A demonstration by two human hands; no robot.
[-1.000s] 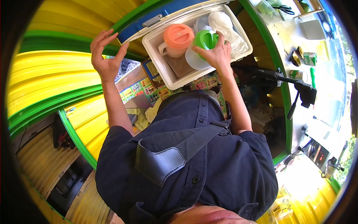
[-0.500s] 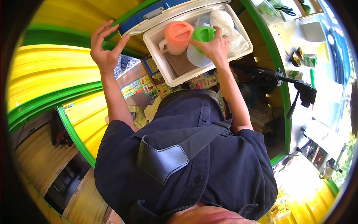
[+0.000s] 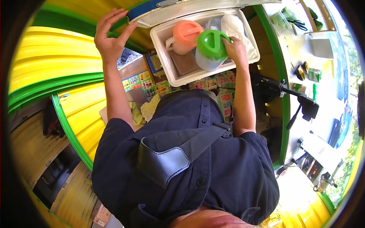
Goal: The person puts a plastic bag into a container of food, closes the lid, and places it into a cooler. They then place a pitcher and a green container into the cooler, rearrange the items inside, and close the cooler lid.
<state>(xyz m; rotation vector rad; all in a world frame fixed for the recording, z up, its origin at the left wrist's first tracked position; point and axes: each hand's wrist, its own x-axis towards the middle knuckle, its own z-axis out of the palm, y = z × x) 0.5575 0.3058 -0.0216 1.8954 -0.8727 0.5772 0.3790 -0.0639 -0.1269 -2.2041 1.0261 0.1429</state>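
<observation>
A white cooler box [image 3: 156, 49] stands before me, its blue-edged lid [image 3: 190, 14] raised. At the lid's left corner, my left hand [image 3: 110, 40] grips the edge, fingers on the outer side and thumb on the inner. My right hand [image 3: 237, 51] is closed on the right side of a clear pitcher [image 3: 209, 60] with a green lid [image 3: 213, 45]; its handle is hidden behind the fingers. The pitcher looks raised within the box opening. Left of it sits another pitcher [image 3: 181, 47] with an orange lid [image 3: 188, 32]. A white plastic bag [image 3: 232, 26] lies at the box's right end.
A black tripod head [image 3: 307, 106] juts out on the right, beside a bright counter [image 3: 298, 81] carrying small packages. Yellow wall panels [image 3: 57, 68] with green frames rise on the left. Patterned sheeting [image 3: 146, 81] shows below the box.
My right hand has shifted from over the green lid to the pitcher's right side, and the pitcher has come up and nearer. My left hand stays at the lid corner.
</observation>
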